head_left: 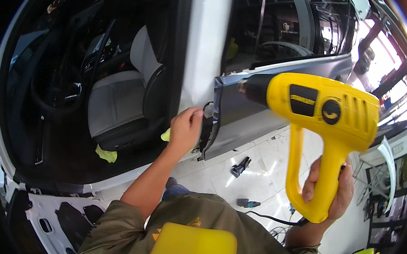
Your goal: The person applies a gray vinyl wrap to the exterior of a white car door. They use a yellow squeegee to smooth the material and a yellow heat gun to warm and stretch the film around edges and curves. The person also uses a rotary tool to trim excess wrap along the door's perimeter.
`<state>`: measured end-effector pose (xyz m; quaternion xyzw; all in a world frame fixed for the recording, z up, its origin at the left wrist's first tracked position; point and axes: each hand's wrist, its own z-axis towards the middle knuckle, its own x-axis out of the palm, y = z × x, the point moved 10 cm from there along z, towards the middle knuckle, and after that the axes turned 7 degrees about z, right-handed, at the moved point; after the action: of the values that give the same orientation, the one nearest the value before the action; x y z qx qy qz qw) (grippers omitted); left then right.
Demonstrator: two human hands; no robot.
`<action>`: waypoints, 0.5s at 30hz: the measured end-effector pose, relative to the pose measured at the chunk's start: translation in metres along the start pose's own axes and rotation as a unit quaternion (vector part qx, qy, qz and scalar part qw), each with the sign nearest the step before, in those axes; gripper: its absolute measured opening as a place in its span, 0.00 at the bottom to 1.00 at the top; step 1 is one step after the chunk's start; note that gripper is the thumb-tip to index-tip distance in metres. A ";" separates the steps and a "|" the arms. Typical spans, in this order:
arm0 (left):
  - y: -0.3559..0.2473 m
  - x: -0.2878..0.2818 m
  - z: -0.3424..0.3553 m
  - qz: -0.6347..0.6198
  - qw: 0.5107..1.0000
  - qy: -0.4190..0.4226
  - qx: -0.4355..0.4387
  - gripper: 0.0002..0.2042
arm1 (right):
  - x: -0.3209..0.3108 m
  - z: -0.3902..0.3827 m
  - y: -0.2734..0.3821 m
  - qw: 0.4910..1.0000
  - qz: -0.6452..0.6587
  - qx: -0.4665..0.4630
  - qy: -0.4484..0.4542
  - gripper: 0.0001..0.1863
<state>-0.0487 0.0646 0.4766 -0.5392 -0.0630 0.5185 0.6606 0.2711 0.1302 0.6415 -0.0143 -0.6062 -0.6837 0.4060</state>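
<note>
My right hand (343,188) grips the handle of a yellow heat gun (325,105). The gun's black nozzle points left, in front of the door edge where grey film (261,117) covers the car door panel. A black cord runs from the handle's lower end. With thumb and fingers pinched together, my left hand (186,130) is at the white car pillar (204,47), beside the gap next to the door edge. Whatever lies between those fingertips is too small to make out. Part of a yellow-green cloth (166,135) shows behind the left hand.
A grey-and-black car seat (118,97) shows inside the left opening. Another yellow-green cloth (106,153) lies by its base. On the tiled floor are a black part (241,166) and a teal-and-black tool (248,203). A yellow block-like thing (192,249) is in front of my shirt.
</note>
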 end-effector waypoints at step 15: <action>-0.012 0.042 0.047 -0.332 0.922 0.116 -0.164 0.10 | -0.047 -0.023 0.029 0.995 0.069 0.015 -0.070 0.25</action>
<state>-0.0526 0.1281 0.4848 -0.6445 -0.2458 0.1858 0.6998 0.3306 0.1378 0.6349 -0.0978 -0.6407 -0.6424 0.4089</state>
